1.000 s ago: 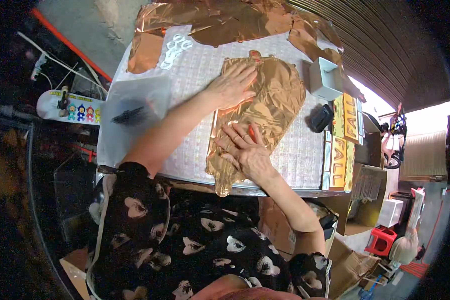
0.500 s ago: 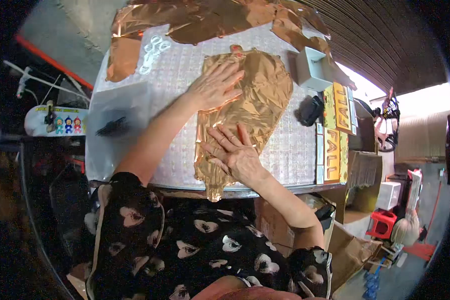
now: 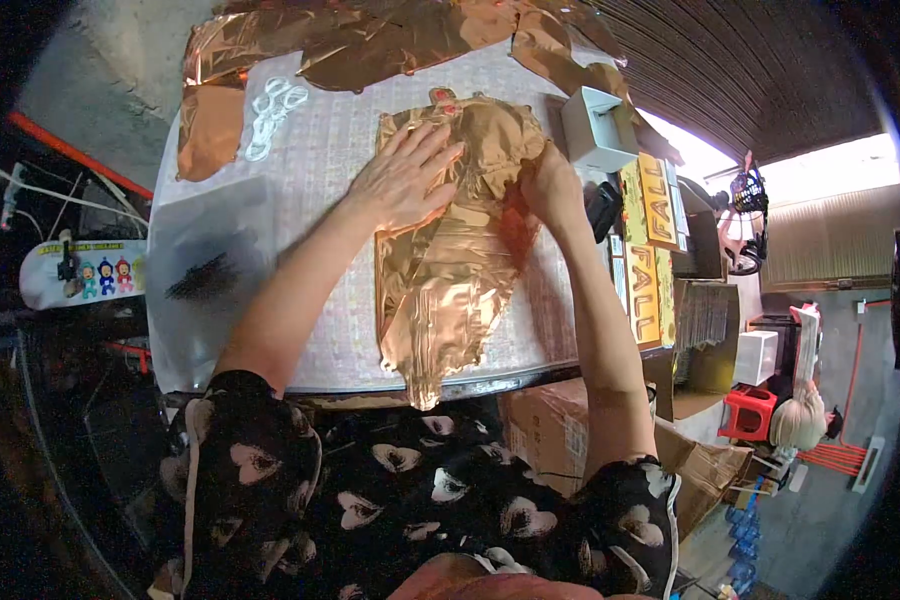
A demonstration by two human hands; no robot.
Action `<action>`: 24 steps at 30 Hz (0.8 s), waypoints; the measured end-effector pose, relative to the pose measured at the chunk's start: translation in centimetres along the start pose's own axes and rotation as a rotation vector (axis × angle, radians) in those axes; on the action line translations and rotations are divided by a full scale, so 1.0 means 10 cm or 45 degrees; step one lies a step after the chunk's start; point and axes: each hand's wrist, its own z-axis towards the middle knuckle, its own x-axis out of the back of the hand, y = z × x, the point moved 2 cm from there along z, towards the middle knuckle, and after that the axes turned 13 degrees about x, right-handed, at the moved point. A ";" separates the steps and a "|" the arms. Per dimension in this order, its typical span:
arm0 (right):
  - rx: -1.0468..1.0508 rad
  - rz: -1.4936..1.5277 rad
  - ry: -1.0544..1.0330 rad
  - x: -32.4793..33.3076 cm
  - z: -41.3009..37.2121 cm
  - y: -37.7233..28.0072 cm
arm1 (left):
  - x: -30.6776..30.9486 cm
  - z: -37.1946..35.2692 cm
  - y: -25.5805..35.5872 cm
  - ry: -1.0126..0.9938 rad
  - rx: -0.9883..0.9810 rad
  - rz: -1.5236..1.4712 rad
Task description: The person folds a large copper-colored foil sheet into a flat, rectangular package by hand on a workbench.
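Note:
A flat copper-gold foil balloon lies partly folded on the table, its narrow end reaching the near edge and a small red mark at its far end. My left hand rests flat on the balloon's upper left part, fingers stretched out. At the upper right edge, my right hand has its fingers closed on the foil; the fingertips are partly hidden. Wrinkles and creases run across the foil between the two hands.
More copper foil balloons lie along the table's far side. White looped ribbon or straws and a clear plastic bag are on the left. A white box and yellow "FALL" packages stand on the right.
My right hand has moved from the balloon's lower middle up to its right edge and closed on the foil. My left hand stays flat on the balloon. The view has shifted slightly.

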 end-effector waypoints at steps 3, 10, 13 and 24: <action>-0.081 -0.190 0.032 -0.12 0.31 0.13 | 0.00 0.00 0.01 -0.009 0.007 -0.010; -0.180 -0.185 0.179 -0.38 0.77 0.42 | 0.04 0.00 0.02 -0.016 0.014 -0.046; -0.117 -0.052 0.169 -0.34 0.86 0.42 | 0.02 0.00 0.01 0.011 0.010 -0.082; -0.132 0.284 -0.078 -0.13 1.10 0.33 | 0.00 0.01 -0.01 -0.031 0.019 -0.052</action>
